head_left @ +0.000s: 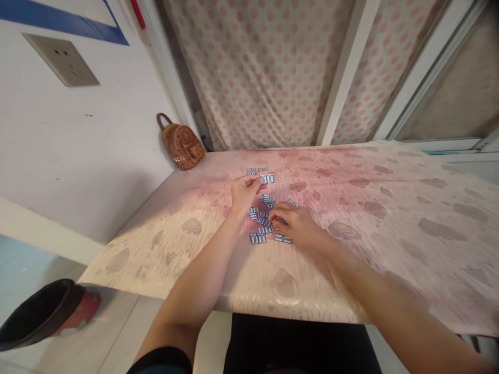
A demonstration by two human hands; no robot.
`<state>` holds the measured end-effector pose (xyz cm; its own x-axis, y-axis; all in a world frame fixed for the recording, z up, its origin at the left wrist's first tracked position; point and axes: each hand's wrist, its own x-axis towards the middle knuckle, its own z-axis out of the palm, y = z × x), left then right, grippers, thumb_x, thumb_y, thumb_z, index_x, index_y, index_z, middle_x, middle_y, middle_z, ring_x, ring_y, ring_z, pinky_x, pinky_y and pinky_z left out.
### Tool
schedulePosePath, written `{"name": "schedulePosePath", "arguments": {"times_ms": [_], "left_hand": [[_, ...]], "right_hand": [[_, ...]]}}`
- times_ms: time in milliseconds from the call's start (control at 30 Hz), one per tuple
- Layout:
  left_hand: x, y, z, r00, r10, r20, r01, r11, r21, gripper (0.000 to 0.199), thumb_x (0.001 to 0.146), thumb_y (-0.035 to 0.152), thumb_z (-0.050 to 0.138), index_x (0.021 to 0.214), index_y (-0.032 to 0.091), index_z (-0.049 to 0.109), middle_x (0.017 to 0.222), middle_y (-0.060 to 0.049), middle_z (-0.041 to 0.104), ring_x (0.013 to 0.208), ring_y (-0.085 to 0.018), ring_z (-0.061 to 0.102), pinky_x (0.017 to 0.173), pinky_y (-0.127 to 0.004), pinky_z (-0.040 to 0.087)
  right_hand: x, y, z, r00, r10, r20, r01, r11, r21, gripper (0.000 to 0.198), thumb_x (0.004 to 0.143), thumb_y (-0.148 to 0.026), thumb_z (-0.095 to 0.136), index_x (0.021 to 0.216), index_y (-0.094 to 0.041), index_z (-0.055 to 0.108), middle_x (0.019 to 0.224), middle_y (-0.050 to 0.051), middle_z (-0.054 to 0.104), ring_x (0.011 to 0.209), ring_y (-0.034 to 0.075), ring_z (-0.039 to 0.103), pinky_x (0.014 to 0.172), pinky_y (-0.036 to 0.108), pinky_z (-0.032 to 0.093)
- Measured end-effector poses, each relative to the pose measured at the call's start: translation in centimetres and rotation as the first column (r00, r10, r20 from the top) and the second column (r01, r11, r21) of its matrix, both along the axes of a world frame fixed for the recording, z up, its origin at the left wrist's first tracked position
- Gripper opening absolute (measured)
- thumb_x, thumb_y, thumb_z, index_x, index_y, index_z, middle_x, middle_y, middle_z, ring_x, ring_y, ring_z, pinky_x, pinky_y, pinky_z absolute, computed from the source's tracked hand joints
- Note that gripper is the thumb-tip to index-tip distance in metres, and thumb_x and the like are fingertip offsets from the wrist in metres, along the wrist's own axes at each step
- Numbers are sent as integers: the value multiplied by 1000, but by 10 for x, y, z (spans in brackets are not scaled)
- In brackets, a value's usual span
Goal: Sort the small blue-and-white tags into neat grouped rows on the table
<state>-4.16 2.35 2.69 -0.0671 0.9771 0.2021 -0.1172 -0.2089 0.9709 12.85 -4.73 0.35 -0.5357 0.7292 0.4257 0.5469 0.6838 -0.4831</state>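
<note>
My left hand [244, 193] is closed in a pinch on a small white card with blue bars [268, 178], held up above the tablecloth. My right hand [292, 222] reaches over a loose pile of similar blue-and-white cards [263, 220]. Its fingers are curled down among the cards, and what lies between them is hidden. Two like cards [256, 170] lie side by side beyond my left hand. At the near side of the pile are a card [258, 238] on the left and another card [283, 238] on the right. Their fine print is too small to make out.
A patterned pink and cream cloth [390, 223] covers the table. A small brown backpack-shaped bag [182, 145] leans against the wall at the back left. A dotted curtain [265, 72] hangs behind the table. On the floor at left stands a dark-rimmed bin [74, 314].
</note>
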Motion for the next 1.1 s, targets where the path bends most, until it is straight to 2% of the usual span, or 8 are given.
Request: {"name": "schedulePosePath", "arguments": {"times_ms": [133,300,533,1100], "left_hand": [[0,3,-1,1000,17,-20,-17,1000,-13,9,86,17,66,83,12,73,79,-8,76,70,-15,73,63,-21,54],[4,5,-4,999,-15,-41,15,1000,-8,9,87,14,64,84,13,73,75,-5,75,70,-15,74,62,-21,55],[4,9,-12,996,-47,-79,49,998,28,9,87,15,64,81,15,71,76,-4,75,70,-16,74,63,-22,56],[6,7,-14,995,-54,-84,58,997,51,7,84,19,68,81,14,72,79,-5,75,71,-16,74,63,-22,56]], "right_hand": [[-17,-6,-9,990,90,112,-90,996,-9,12,91,-9,58,97,-18,65,100,7,63,100,23,59,90,39,48],[-22,-11,-13,982,57,180,-65,997,38,16,91,-12,58,105,-17,64,107,11,60,110,27,56,97,44,47],[-26,-15,-10,965,25,261,-44,997,67,17,89,-8,55,100,-15,64,101,11,61,103,27,57,95,45,49],[-23,-16,-5,975,29,218,-32,999,11,13,90,-10,56,94,-18,66,98,10,61,100,27,58,94,48,48]]}}
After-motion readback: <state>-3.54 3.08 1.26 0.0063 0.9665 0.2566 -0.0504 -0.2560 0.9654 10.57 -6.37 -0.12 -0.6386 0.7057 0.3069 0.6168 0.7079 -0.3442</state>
